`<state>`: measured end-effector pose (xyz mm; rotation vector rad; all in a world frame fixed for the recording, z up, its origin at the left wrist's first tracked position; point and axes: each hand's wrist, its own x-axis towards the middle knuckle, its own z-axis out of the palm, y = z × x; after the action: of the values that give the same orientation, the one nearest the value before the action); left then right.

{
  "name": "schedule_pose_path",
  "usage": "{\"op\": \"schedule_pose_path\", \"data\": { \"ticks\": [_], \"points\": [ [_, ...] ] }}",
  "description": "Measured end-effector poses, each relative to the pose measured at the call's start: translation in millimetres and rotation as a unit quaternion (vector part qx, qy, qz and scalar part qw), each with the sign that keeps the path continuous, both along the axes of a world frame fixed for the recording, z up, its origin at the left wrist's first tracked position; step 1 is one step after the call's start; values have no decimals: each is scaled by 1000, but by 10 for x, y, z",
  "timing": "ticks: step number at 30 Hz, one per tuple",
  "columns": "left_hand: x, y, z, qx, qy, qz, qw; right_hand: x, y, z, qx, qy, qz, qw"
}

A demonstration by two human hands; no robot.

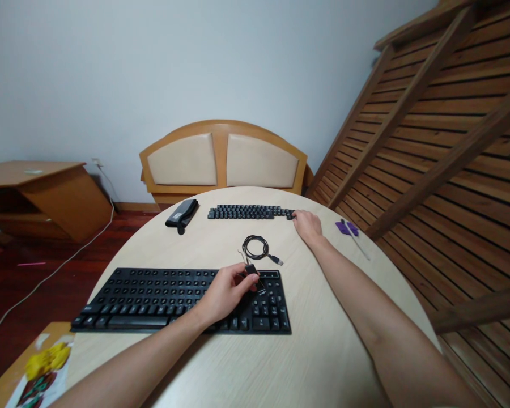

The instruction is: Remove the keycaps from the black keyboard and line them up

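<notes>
A black keyboard [165, 320] lies at the near left of the round table, many of its upper keys bare of caps. Over its right part, my left hand [229, 290] is closed on a small black keycap puller [252, 272] with thin wires at its ends. Farther back, loose black keycaps [246, 212] are laid out in rows. My right hand [308, 225] reaches to the right end of those rows, its fingers together on a keycap [290, 215]. Between the hands lies a coiled black USB cable [255, 247].
A folded black pouch [182, 213] lies at the table's back left. Purple pieces [347, 228] and a thin brush-like stick [359, 245] are at the right edge. A slatted wooden frame [442, 141] leans close on the right. Yellow gloves [46, 361] lie low on the left.
</notes>
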<state>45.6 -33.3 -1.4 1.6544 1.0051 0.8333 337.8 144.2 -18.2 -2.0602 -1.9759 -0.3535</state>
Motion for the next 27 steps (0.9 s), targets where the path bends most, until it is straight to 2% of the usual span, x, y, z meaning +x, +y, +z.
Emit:
{"op": "schedule_pose_path", "data": {
  "ticks": [7, 15, 22, 27],
  "points": [
    [-1, 7, -8, -1, 3, -1, 1000, -18, 31, -55, 4, 3, 0, 1000],
    [-1, -1, -6, -8, -8, -2, 1000, -28, 1, -29, 14, 0, 2, 1000],
    [2, 7, -9, -8, -9, 1, 1000, -13, -17, -26, 17, -41, 46, 998],
    [5, 8, -9, -6, -7, 1, 1000, -18, -30, -22, 13, -43, 48, 998]
  ]
}}
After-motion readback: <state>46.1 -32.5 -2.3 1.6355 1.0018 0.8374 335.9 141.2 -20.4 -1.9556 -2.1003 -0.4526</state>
